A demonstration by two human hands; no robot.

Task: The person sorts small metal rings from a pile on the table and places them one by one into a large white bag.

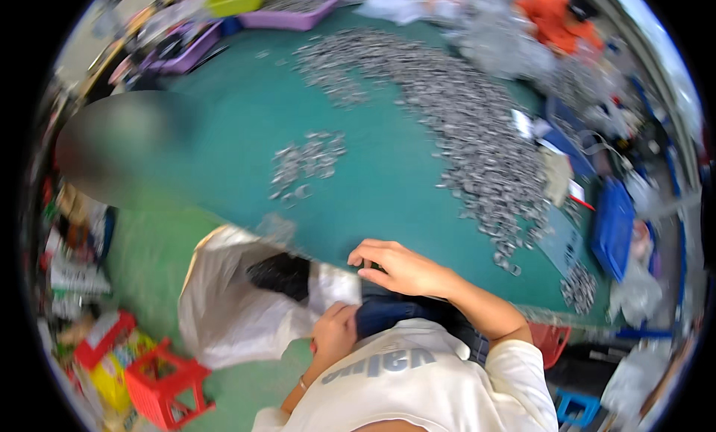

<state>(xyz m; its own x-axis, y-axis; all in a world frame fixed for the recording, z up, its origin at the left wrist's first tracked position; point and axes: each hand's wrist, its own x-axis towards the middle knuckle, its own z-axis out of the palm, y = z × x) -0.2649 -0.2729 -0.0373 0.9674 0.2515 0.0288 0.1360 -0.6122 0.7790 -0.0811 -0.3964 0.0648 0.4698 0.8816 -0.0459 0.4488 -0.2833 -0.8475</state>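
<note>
My right hand (pixel 399 266) hangs at the near edge of the green table (pixel 373 186). Its fingers are bent, a gap shows between thumb and fingers, and I see nothing held. Lower down, my left hand (pixel 337 329) is beside my lap, against the edge of a large white sack (pixel 224 313); its fingertips are smeared and partly hidden. The sack gapes at the table edge, with something black (pixel 280 275) inside. A small group of grey metal-looking pieces (pixel 307 162) lies beyond my hands. Farther off, a long curved heap of similar pieces (pixel 470 134) spreads to the right.
Purple trays (pixel 291 16) stand at the far left. Clear plastic bags (pixel 500 44) and a person in orange (pixel 559 22) are at the far right. A blue bin (pixel 613 229) stands by the right edge. A red stool (pixel 165 383) is on the floor, lower left.
</note>
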